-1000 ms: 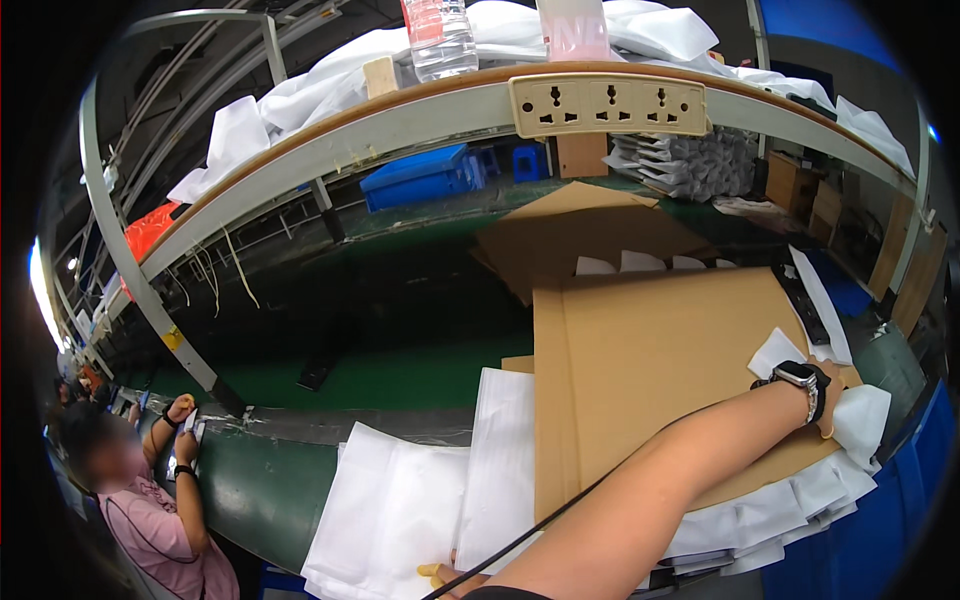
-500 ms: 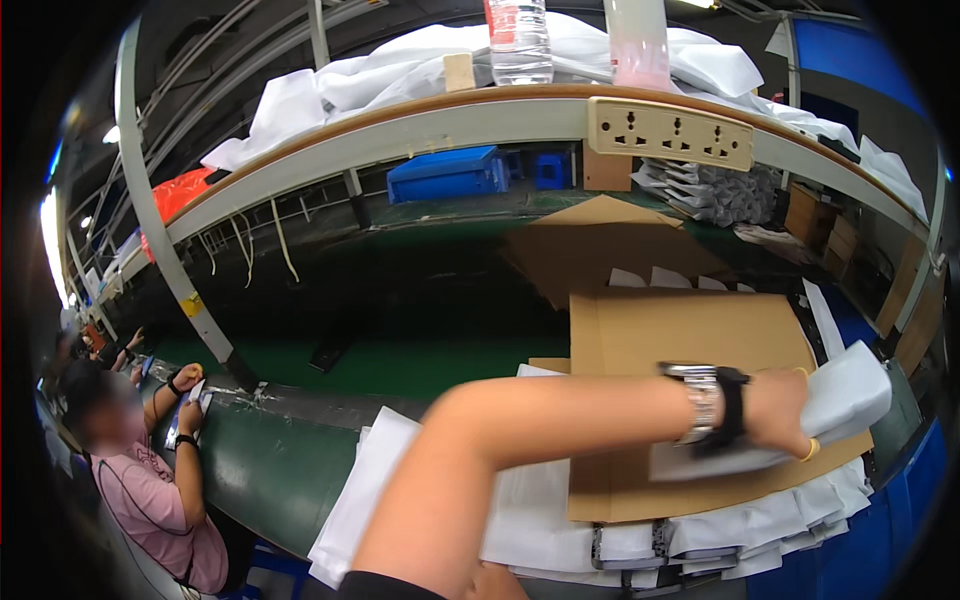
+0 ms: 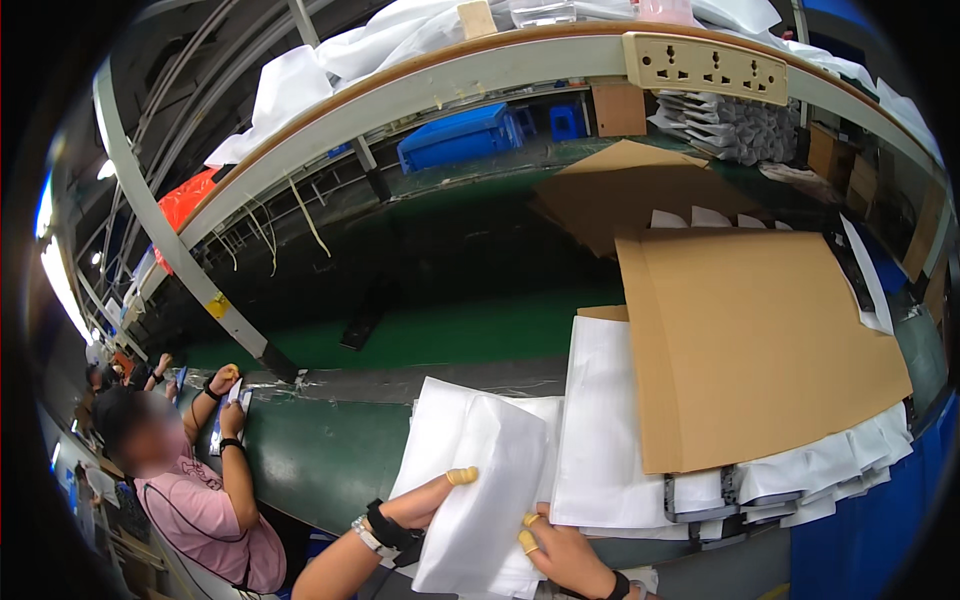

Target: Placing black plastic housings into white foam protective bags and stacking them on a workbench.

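Observation:
Held in front of me is a flat white packaging sleeve (image 3: 490, 490), tilted and lying partly over other white sleeves (image 3: 437, 420). My left hand (image 3: 430, 500) grips its left side, with the thumb in a yellow finger cot on the face of it and the other fingers hidden behind. On the lower right edge, my right hand (image 3: 570, 560) pinches the sleeve with thumb and finger, both in yellow finger cots. Just right of it lies a stack of white sleeves (image 3: 605, 430), beside a large brown cardboard sheet (image 3: 765, 350).
White-wrapped items (image 3: 830, 465) stick out under the cardboard. A dark green conveyor belt (image 3: 460, 350) runs behind the bench. Overhead is a shelf with a socket strip (image 3: 705, 66); a metal post (image 3: 185, 260) stands left. A co-worker in pink (image 3: 215, 510) sits at the left.
My left hand has come back from over the cardboard at the right, bringing a white sleeve in front of me. My right hand now grips it too. The view has shifted.

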`<control>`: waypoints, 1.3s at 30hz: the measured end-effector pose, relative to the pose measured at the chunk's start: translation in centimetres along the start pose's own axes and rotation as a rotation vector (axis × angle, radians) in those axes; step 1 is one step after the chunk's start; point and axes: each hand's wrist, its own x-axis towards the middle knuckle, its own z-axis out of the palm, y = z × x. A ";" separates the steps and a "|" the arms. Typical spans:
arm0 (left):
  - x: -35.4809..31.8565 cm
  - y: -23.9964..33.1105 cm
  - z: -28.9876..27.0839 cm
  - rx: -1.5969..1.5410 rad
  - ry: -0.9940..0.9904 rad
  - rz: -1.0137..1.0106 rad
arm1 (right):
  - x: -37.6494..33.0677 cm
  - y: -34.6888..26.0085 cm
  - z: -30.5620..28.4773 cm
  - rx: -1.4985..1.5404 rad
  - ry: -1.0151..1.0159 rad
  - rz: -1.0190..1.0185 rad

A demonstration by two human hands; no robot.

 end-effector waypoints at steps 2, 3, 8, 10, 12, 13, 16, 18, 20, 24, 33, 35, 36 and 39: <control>-0.3 -0.3 0.0 -0.011 0.024 0.029 | -0.2 -0.1 0.3 0.013 0.013 0.027; -0.4 -0.2 0.0 -0.015 0.021 0.025 | -0.4 0.1 0.3 0.012 0.012 0.032; 0.2 -0.1 0.8 0.167 0.166 0.277 | -0.5 1.5 0.7 0.170 0.045 0.046; -0.7 0.6 1.1 0.251 0.201 0.348 | -0.8 1.4 0.9 0.201 0.091 0.018; -1.2 1.0 1.3 0.337 0.241 0.407 | -0.8 1.1 0.9 0.218 0.111 0.009; -1.4 1.0 1.3 0.490 0.306 0.520 | -0.6 0.9 0.7 0.241 0.131 -0.011; -1.6 0.2 0.8 0.870 0.426 0.677 | 0.5 0.0 0.8 0.095 0.122 0.040; -2.0 0.1 0.7 1.100 0.484 0.722 | 0.7 -0.1 1.1 0.006 0.092 0.094; -3.1 0.6 1.2 0.897 0.376 0.719 | 0.7 0.0 1.4 -0.120 0.138 0.159; -4.7 2.0 -0.1 -0.045 0.194 0.490 | 0.3 0.0 1.6 -0.096 0.152 0.234; -0.6 -3.9 -1.0 1.135 0.272 0.767 | 0.0 0.1 2.5 -0.146 0.282 0.160; -0.2 -3.6 0.0 1.100 0.256 0.739 | -0.2 0.3 2.8 -0.123 0.317 0.153; -0.4 -3.0 0.9 0.911 0.312 0.642 | -0.2 0.5 2.7 -0.123 0.318 0.151; -1.0 -2.1 -0.2 0.785 0.352 0.703 | -0.1 0.6 2.5 -0.104 0.278 0.154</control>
